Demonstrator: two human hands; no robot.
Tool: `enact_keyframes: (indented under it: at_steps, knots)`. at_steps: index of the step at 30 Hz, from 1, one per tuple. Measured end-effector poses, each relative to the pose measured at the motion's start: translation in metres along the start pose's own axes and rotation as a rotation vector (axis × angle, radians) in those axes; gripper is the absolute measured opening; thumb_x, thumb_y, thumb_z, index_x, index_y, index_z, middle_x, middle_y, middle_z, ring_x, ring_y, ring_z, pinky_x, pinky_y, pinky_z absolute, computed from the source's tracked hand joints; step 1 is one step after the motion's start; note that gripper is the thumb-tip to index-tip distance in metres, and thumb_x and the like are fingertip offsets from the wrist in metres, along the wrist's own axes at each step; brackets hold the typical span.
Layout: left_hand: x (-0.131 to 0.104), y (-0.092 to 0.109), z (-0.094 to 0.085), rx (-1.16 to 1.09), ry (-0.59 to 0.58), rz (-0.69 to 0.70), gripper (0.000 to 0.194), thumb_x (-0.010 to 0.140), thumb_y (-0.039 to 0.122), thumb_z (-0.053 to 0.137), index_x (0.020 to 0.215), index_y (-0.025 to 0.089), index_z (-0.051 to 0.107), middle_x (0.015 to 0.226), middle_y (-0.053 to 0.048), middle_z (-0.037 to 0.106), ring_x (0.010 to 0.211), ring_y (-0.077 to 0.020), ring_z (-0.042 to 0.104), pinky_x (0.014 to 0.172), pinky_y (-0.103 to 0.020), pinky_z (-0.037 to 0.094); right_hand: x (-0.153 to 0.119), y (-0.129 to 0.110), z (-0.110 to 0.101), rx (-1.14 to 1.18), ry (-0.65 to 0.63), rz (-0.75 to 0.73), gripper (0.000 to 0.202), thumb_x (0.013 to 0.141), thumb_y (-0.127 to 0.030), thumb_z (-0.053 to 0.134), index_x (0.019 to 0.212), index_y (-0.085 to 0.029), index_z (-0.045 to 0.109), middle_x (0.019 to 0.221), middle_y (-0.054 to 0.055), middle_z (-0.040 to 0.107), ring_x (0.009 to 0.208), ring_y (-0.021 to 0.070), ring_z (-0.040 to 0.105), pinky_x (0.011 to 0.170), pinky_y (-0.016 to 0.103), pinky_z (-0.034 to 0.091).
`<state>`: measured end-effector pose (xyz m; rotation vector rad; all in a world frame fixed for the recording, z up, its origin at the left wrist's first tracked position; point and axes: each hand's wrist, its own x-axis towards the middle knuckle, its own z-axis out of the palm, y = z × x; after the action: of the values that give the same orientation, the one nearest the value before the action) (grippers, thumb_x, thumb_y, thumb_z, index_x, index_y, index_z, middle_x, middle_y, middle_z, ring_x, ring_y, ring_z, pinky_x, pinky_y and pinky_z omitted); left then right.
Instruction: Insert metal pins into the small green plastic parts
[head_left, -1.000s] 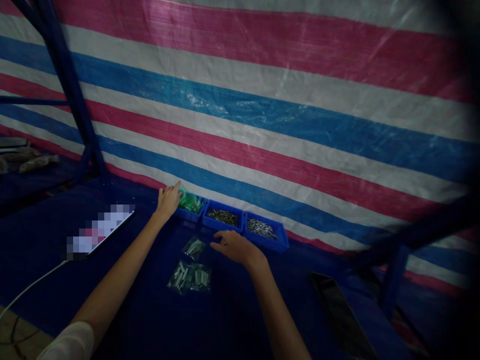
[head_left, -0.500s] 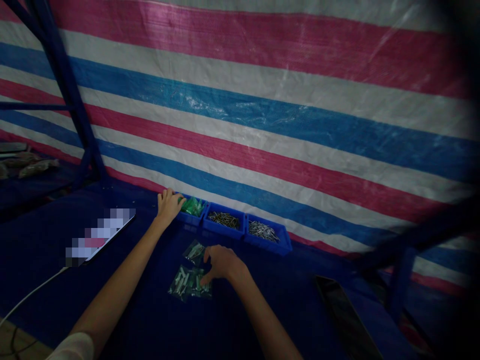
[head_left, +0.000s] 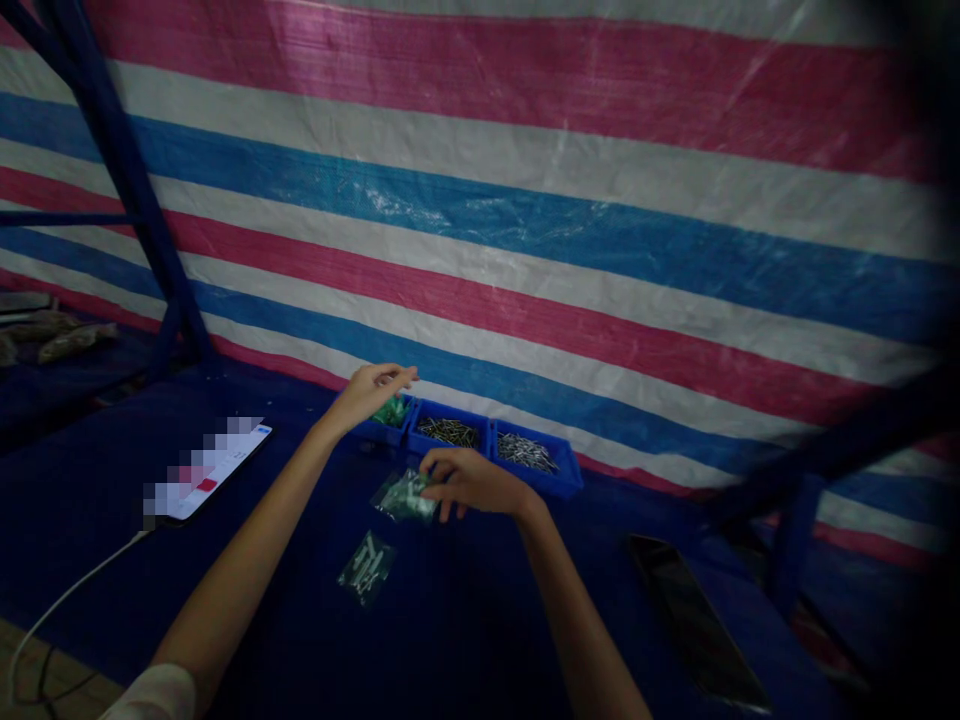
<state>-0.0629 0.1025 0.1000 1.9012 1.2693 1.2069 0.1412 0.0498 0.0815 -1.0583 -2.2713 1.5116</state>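
My left hand (head_left: 373,391) hovers over the leftmost blue bin (head_left: 385,433), which holds green plastic pieces (head_left: 391,411). Its fingertips come together, pointing right; anything between them is too small to make out. Lower down, my right hand (head_left: 476,482) pinches a small clear plastic bag (head_left: 415,500) with pale pieces inside. That bag overlaps another clear bag (head_left: 386,494) on the dark blue table. Closer to me lies a separate clear bag (head_left: 366,568) of white and silvery pieces.
A middle bin (head_left: 448,432) holds brass-coloured screws or nails; the right bin (head_left: 527,452) holds silvery ones. A lit phone (head_left: 225,465) with a white cable (head_left: 71,578) lies left, a dark phone (head_left: 694,620) right. Striped sheeting (head_left: 480,250) hangs behind, between blue frame posts (head_left: 127,190).
My left hand has moved right, from the bin's left edge to above it. My right hand has lifted a bag from beside the near one and carried it up and right.
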Motion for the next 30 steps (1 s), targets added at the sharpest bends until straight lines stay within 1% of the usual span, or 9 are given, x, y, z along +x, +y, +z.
enact_keyframes:
  at_steps: [2, 4, 7, 11, 16, 19, 21, 24, 30]
  knots:
    - [-0.007, 0.021, 0.006, -0.156, -0.288, 0.014, 0.038, 0.082, 0.044, 0.042, 0.094, 0.015, 0.063, 0.081, -0.005, 0.065, 0.068, -0.0130, 0.058, 0.063, -0.024, 0.043, -0.005, -0.011, -0.008, 0.081, 0.232, -0.132, 0.027, 0.077, -0.036, 0.054, 0.098, -0.019, 0.048, 0.077, -0.001, 0.058, 0.051, 0.0074, 0.058, 0.040, 0.015, 0.042]
    - [-0.015, 0.037, 0.011, -0.237, -0.370, 0.049, 0.030, 0.078, 0.039, 0.052, 0.093, 0.016, 0.063, 0.082, -0.004, 0.065, 0.071, -0.0128, 0.058, 0.065, -0.023, 0.043, -0.008, -0.022, -0.012, 0.142, 0.440, -0.224, 0.027, 0.077, -0.038, 0.053, 0.097, -0.020, 0.047, 0.075, -0.002, 0.056, 0.048, 0.0064, 0.055, 0.038, 0.015, 0.041]
    - [-0.022, 0.051, 0.019, -0.304, -0.316, 0.088, 0.027, 0.073, 0.036, 0.060, 0.090, 0.014, 0.063, 0.082, -0.004, 0.065, 0.073, -0.0137, 0.058, 0.066, -0.025, 0.043, -0.009, -0.032, -0.013, 0.226, 0.657, -0.297, 0.029, 0.075, -0.038, 0.056, 0.096, -0.020, 0.047, 0.068, -0.004, 0.053, 0.046, 0.0064, 0.052, 0.035, 0.015, 0.039]
    - [-0.023, 0.053, 0.028, -0.370, -0.198, 0.124, 0.022, 0.073, 0.034, 0.060, 0.082, 0.014, 0.064, 0.083, -0.004, 0.065, 0.075, -0.0138, 0.058, 0.070, -0.025, 0.043, -0.009, -0.035, -0.012, 0.228, 0.841, -0.334, 0.034, 0.072, -0.039, 0.059, 0.098, -0.020, 0.050, 0.067, -0.003, 0.054, 0.055, 0.0091, 0.054, 0.043, 0.017, 0.044]
    - [-0.021, 0.049, 0.038, -0.517, -0.119, 0.064, 0.025, 0.074, 0.035, 0.058, 0.085, 0.013, 0.063, 0.081, -0.005, 0.065, 0.072, -0.0130, 0.058, 0.068, -0.025, 0.044, -0.012, -0.035, -0.015, 0.167, 0.841, -0.341, 0.047, 0.068, -0.036, 0.063, 0.111, -0.022, 0.048, 0.089, 0.003, 0.059, 0.079, 0.0153, 0.059, 0.061, 0.025, 0.051]
    - [-0.020, 0.045, 0.039, -0.532, -0.103, 0.076, 0.026, 0.073, 0.032, 0.059, 0.092, 0.013, 0.061, 0.085, -0.005, 0.065, 0.076, -0.0127, 0.058, 0.071, -0.024, 0.043, -0.014, -0.032, -0.020, 0.183, 0.835, -0.316, 0.051, 0.067, -0.033, 0.064, 0.114, -0.021, 0.048, 0.093, 0.004, 0.059, 0.076, 0.0144, 0.059, 0.060, 0.026, 0.052]
    - [-0.018, 0.040, 0.037, -0.483, -0.152, 0.092, 0.024, 0.073, 0.029, 0.060, 0.091, 0.014, 0.061, 0.084, -0.004, 0.065, 0.076, -0.0123, 0.058, 0.069, -0.024, 0.043, -0.013, -0.026, -0.024, 0.209, 0.857, -0.261, 0.050, 0.068, -0.033, 0.063, 0.114, -0.020, 0.050, 0.090, 0.004, 0.060, 0.069, 0.0125, 0.058, 0.054, 0.024, 0.052]
    - [-0.014, 0.025, 0.035, -0.338, -0.249, 0.060, 0.019, 0.073, 0.031, 0.059, 0.074, 0.013, 0.062, 0.068, -0.001, 0.062, 0.063, -0.0102, 0.055, 0.058, -0.022, 0.040, -0.008, -0.014, -0.029, 0.225, 0.852, -0.173, 0.047, 0.068, -0.034, 0.063, 0.111, -0.018, 0.054, 0.085, 0.004, 0.061, 0.061, 0.0101, 0.056, 0.044, 0.019, 0.048]
    - [-0.008, 0.000, 0.041, -0.344, -0.401, -0.098, 0.017, 0.072, 0.029, 0.059, 0.071, 0.012, 0.062, 0.062, -0.002, 0.063, 0.055, -0.0094, 0.056, 0.054, -0.021, 0.040, 0.006, 0.011, -0.028, 0.208, 0.685, -0.020, 0.049, 0.065, -0.029, 0.065, 0.111, -0.016, 0.052, 0.077, 0.002, 0.061, 0.061, 0.0111, 0.059, 0.043, 0.019, 0.050]
